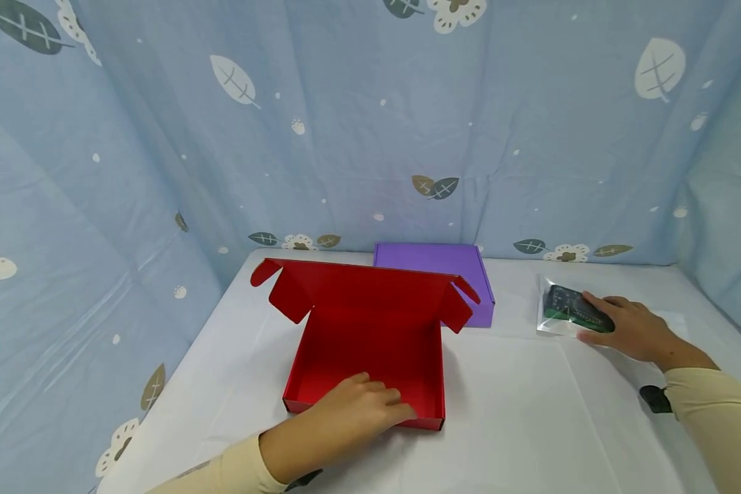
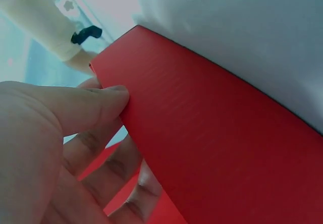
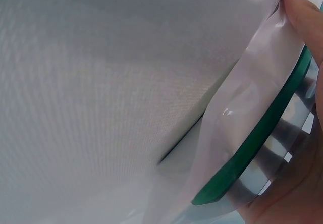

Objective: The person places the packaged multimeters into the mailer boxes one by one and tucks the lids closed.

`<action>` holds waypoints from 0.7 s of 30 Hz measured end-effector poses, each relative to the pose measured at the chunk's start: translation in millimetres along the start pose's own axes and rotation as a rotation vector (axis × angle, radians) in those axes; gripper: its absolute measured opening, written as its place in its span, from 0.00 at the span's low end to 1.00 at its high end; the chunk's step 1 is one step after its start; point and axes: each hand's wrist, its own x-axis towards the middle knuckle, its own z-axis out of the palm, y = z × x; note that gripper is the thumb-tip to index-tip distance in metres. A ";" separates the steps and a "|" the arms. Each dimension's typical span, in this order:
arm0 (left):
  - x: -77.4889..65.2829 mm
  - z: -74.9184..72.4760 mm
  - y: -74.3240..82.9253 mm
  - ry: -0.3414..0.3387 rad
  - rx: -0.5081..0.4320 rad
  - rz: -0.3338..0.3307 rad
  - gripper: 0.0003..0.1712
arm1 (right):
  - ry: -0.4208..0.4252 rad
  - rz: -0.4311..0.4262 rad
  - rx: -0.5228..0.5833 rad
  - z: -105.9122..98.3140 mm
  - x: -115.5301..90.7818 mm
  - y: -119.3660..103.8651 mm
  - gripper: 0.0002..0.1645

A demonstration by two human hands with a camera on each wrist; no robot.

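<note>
A red cardboard box (image 1: 370, 343) stands with its lid raised at the back, side flaps spread, and its inside bare. My left hand (image 1: 346, 415) grips its front wall (image 2: 202, 118): in the left wrist view the thumb lies on the outer face and the fingers reach inside. Over to the right, my right hand (image 1: 639, 333) holds a clear plastic bag (image 3: 242, 103) with a dark, green-edged block (image 1: 573, 307) in it, thumb and fingers at its near end. The bag is low over the white table; the palm hides part of the block.
Behind the red box's lid sits a closed purple box (image 1: 435, 257), partly hidden by it. A white cloth covers the table (image 1: 519, 412). Blue patterned curtains (image 1: 358, 137) hang along the back and both sides.
</note>
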 end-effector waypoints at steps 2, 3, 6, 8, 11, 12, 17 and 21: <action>3.6 1.0 2.2 0.008 0.001 0.005 0.20 | 0.000 -0.003 0.000 0.6 0.7 -0.5 0.66; 5.6 1.4 3.3 0.010 0.004 0.007 0.20 | 0.001 -0.003 0.001 0.9 1.0 -0.4 0.67; 12.1 2.5 6.4 0.010 0.008 0.011 0.19 | 0.005 -0.004 0.001 1.3 1.2 0.0 0.67; 16.4 2.6 8.4 0.006 0.012 0.014 0.19 | 0.005 -0.005 0.002 1.1 1.6 0.3 0.67; 22.4 2.5 11.2 0.004 0.021 0.020 0.19 | 0.005 -0.005 0.005 1.0 2.1 0.7 0.67; 24.3 2.5 12.2 0.005 0.027 0.023 0.19 | 0.004 -0.004 0.007 0.9 2.1 0.8 0.67; 33.3 3.7 17.1 0.026 0.045 0.037 0.18 | 0.002 0.005 0.012 0.2 2.0 0.8 0.67; 41.7 4.5 21.0 0.034 0.052 0.047 0.16 | -0.005 0.017 0.018 0.6 1.9 0.0 0.68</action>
